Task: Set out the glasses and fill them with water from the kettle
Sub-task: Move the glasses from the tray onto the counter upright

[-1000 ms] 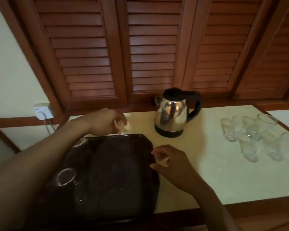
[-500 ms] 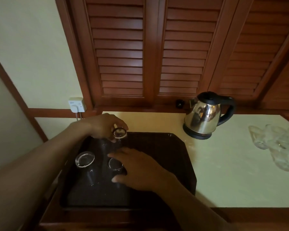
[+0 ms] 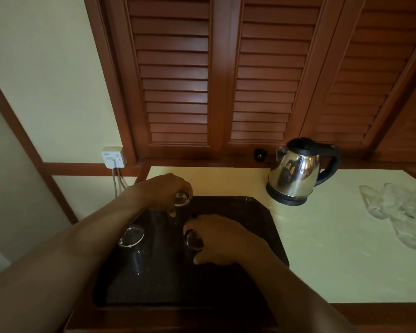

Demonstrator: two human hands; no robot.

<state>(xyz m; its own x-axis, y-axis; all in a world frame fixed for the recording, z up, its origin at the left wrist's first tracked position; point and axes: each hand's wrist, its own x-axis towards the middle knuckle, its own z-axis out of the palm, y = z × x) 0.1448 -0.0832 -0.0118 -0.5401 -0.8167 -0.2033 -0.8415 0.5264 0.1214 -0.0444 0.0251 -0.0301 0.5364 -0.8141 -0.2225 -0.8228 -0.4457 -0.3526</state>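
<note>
Left hand: your left hand (image 3: 165, 192) is curled down over the rim of the far glass (image 3: 181, 197), fingers pinching it at the tray's back edge.
Right hand: your right hand (image 3: 222, 240) cups the near glass (image 3: 193, 240), thumb and fingers closed around its side.
Third glass: a free glass (image 3: 131, 236) stands upright on the tray, left of your right hand and under your left forearm.
Tray: the dark tray (image 3: 262, 227) carries all three glasses.
Kettle: the kettle (image 3: 298, 170) sits off the tray, up and to the right, handle turned right; your right hand is the nearer one.
Spare glasses: the pile (image 3: 399, 212) lies far right, on their sides, well apart from both hands.
Judgement: setting out seems unfinished; filling has not begun.
</note>
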